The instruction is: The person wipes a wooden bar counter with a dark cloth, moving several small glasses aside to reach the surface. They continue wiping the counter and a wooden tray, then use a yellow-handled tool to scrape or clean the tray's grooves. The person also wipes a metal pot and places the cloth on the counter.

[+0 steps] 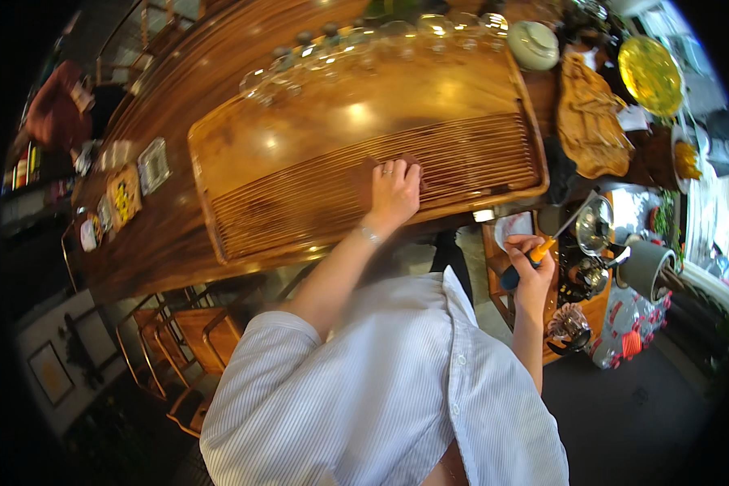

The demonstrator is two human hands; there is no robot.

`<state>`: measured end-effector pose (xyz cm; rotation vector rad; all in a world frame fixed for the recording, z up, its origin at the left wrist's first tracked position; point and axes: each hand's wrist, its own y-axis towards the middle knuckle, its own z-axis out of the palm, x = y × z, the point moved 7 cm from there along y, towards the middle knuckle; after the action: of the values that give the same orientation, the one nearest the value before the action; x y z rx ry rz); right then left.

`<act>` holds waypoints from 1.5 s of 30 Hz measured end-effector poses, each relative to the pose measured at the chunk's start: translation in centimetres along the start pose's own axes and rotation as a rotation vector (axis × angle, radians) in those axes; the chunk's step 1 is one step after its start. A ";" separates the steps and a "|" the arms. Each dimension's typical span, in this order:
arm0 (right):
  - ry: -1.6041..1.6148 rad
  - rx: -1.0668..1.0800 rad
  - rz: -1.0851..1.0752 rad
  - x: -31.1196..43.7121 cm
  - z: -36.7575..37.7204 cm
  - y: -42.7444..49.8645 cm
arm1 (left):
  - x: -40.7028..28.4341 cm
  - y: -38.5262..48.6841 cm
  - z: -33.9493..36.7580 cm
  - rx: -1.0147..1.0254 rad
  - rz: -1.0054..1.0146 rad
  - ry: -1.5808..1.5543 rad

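My left hand [396, 191] presses a brown cloth [367, 182] onto the slatted part of a large wooden tea tray [364, 115]. Its fingers are bent over the cloth, partly hiding it. To the right, beyond the table's near edge, my right hand [530, 267] grips a screwdriver-like tool [542, 249] by its orange and dark handle. The tool's long thin metal shaft points up and away to the right; its tip is too blurred to identify. Round clear glass vessels [398, 33] line the tray's far edge.
A pale green lidded pot [533, 45], a carved wooden board [592, 121] and a yellow dish [650, 76] stand at the right. Glass pots [586, 276] occupy a side stand. Wooden chairs [203, 334] are at lower left; another person [61, 112] is at far left.
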<state>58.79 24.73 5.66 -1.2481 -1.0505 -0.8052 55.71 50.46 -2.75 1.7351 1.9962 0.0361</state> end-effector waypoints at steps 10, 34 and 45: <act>-0.035 0.247 -0.003 -0.9 12.8 -3.7 | 21.8 -18.3 -15.5 -0.021 -0.215 0.280; -0.042 0.224 0.027 -1.7 11.6 -5.8 | 20.7 -19.2 -14.5 -0.053 -0.423 0.367; 0.012 0.018 -0.001 -0.8 1.2 -3.1 | 0.5 -2.5 -1.4 -0.056 -0.123 0.052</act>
<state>55.46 25.32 5.92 -1.2261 -1.0466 -0.8015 52.82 50.86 -2.53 1.5893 2.1144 0.0958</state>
